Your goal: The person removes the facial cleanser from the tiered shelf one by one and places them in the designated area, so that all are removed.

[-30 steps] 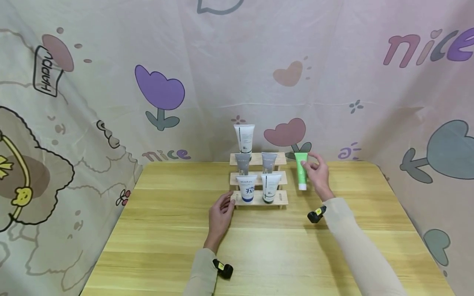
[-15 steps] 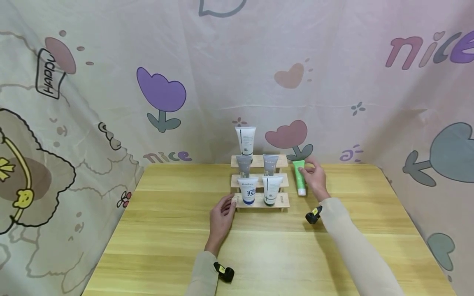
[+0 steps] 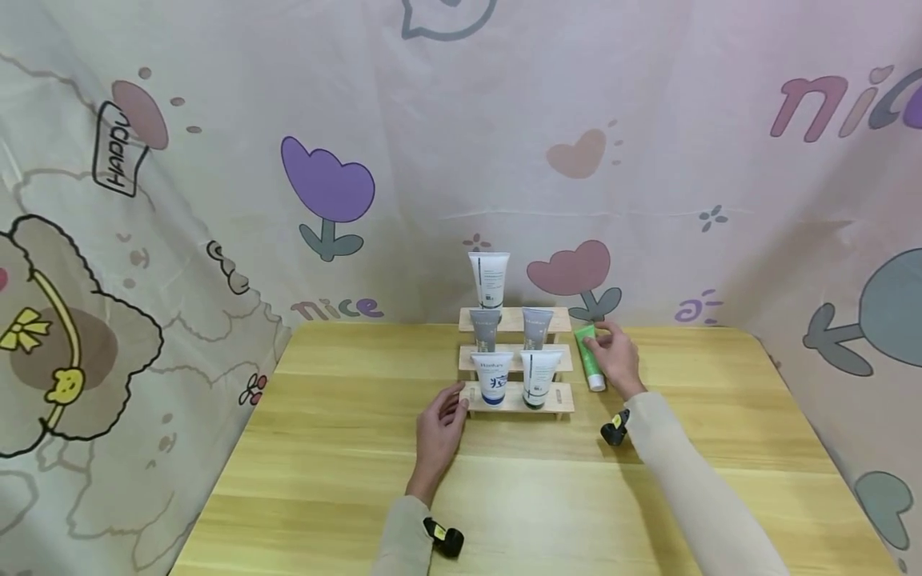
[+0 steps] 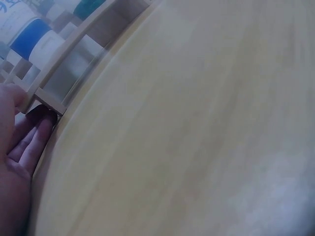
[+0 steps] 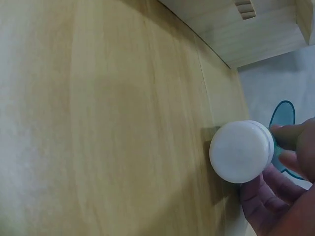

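A small three-step wooden rack (image 3: 565, 395) stands on the table. My left hand (image 3: 439, 428) holds its front left corner, thumb near the step and fingers by the leg (image 4: 51, 101). My right hand (image 3: 618, 360) pinches the upper part of a green tube (image 3: 591, 366) beside the rack's right side. The tube leans, its white cap (image 5: 241, 151) down close over the table. On the rack stand a white tube (image 3: 490, 280) at the top, two grey tubes (image 3: 485, 330) in the middle, and a blue-capped white tube (image 3: 493, 372) and a dark-capped white tube (image 3: 539, 374) on the lowest step.
The wooden table (image 3: 533, 496) ends at a patterned cloth backdrop (image 3: 432, 160) right behind the rack. More of this cloth hangs at the left and right sides. A small black camera (image 3: 448, 542) sits on each wrist.
My right hand has lowered the green tube and tilted it, its top now leaning left toward the rack. My left hand stays at the rack's corner. The head view has shifted slightly.
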Motion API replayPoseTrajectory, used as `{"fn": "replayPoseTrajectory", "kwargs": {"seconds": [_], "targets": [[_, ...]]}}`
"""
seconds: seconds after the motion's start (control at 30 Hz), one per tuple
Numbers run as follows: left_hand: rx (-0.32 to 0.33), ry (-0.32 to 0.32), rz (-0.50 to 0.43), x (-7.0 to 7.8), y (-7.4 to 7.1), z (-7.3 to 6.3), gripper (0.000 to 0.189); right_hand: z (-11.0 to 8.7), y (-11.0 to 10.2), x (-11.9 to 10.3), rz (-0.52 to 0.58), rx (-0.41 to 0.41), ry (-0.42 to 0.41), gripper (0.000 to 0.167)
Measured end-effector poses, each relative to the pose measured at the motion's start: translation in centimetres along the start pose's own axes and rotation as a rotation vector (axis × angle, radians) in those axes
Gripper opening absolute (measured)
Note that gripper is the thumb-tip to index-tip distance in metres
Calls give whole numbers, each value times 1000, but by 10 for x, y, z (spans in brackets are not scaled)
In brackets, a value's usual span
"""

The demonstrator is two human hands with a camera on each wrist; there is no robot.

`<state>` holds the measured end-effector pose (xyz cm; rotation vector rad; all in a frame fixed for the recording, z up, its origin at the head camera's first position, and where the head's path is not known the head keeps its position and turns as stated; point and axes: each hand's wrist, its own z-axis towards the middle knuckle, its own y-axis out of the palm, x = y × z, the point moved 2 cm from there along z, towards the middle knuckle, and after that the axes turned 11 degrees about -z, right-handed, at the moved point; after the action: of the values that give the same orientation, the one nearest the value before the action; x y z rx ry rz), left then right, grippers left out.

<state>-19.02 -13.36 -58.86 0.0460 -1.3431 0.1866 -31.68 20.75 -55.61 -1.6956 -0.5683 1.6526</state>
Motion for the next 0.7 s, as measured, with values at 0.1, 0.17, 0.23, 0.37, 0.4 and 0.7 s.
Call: {"fn": "replayPoseTrajectory", "kwargs": {"seconds": [0.1,0.17,0.23,0.37,0.4,0.7], "targets": [[7,2,1,-1,1,0,29,0,-1,-1,-1,-6,-8,46],[8,-1,3,-1,1,0,29,-1,-1,-1,-5,-7,-10,44],[6,-8,3,-1,1,0,29,-1,-2,-1,-4,-2,-6,42],[4,-15,9,0,2,1,29,-1,-5,0,-1,1,-13,38],[5,-15,8,0,2,0,29,-1,-6,1,5,-2,-15,37],[11,10,-7,0,0,0,29,-4,-18,3,72,-11,-14,39]]}}
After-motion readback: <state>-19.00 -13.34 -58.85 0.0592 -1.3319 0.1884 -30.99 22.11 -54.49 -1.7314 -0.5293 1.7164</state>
